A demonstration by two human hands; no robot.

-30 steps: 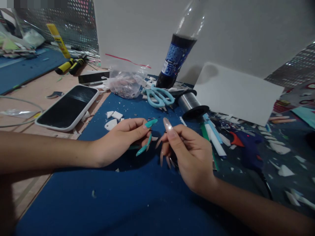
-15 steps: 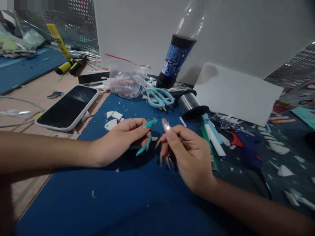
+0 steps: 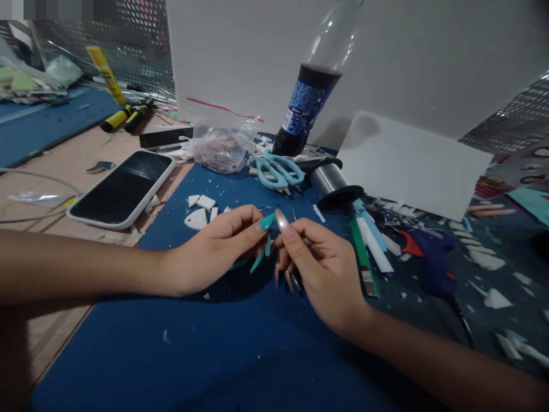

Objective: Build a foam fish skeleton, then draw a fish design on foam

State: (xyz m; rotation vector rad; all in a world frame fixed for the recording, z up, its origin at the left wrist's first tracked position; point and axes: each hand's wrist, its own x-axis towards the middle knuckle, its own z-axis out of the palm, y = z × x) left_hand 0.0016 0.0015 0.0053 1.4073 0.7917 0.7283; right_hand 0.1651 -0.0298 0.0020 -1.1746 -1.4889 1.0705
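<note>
My left hand (image 3: 223, 246), with long teal nails, is closed in a pinch over the blue mat (image 3: 206, 355). Close against its fingertips is my right hand (image 3: 326, 269), also pinched, with long pale shiny nails. Whatever lies between the fingertips is too small or hidden to name. A thin curved line, perhaps wire, shows just above the right fingers. Beyond the hands rest light-blue-handled scissors (image 3: 277, 170) and a black spool of clear or silvery strand (image 3: 332, 183). White cut pieces, one a pointed shape with a hole (image 3: 196, 219), lie beyond the left hand.
A phone (image 3: 122, 189) lies at left. Behind are a plastic zip bag (image 3: 223, 146), a tilted-looking bottle of dark drink (image 3: 306, 109) and a white sheet (image 3: 412, 166). At right sit a green ruler-like strip (image 3: 362, 246), a dark blue glue gun (image 3: 433, 257) and scattered white scraps.
Both hands have come closer together, so their thumb tips now nearly meet. My left hand shifted slightly right and my right hand slightly left. The view shifted a little.
</note>
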